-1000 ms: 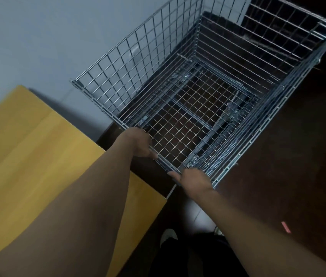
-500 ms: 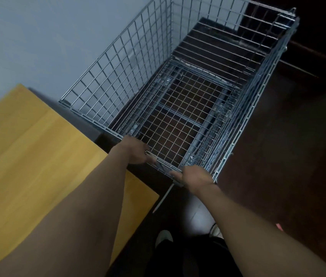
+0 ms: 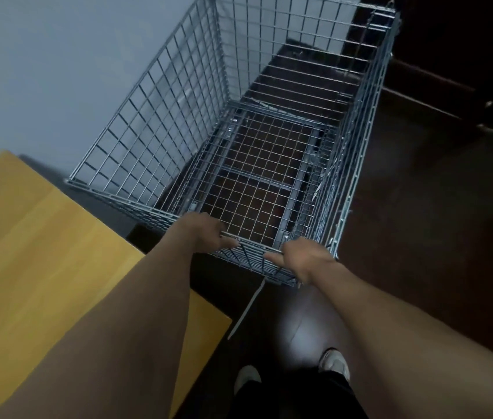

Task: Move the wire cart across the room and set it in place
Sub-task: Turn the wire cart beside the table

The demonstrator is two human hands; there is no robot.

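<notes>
Now I hold the cart [image 3: 178, 122].
My left hand [image 3: 206, 234] and right hand [image 3: 305, 261] grip its near rim.

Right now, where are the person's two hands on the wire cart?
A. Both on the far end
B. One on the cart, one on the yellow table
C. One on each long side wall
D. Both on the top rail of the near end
D: the left hand and the right hand both grip the top rail at the near end of the wire cart.
</notes>
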